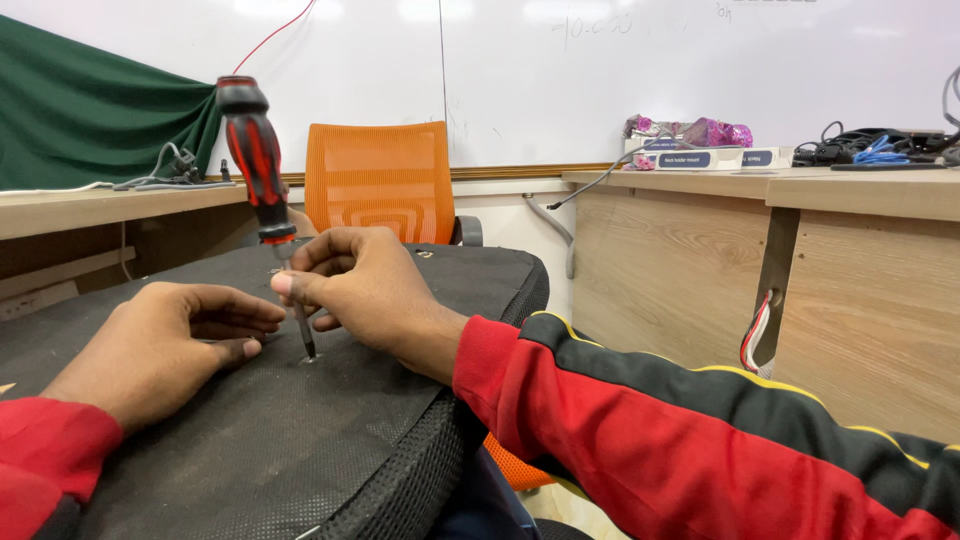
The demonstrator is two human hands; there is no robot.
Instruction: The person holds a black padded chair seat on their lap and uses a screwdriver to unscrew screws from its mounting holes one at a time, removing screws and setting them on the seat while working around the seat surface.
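Pinching the screwdriver [262, 170] shaft: right hand [365, 285] | left hand [165, 345] flat, fingers loosely curled, beside the tip | both on black chair base [300, 440]

Rested on the black fabric seat base [300, 440]: left hand [165, 345], right hand [365, 285], tip of upright red-and-black screwdriver [262, 175]

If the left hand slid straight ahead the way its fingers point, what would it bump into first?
Probably the screwdriver's metal shaft. The left hand lies on the black fabric seat, fingers pointing right at the shaft, which the right hand steadies. Depth is hard to judge.
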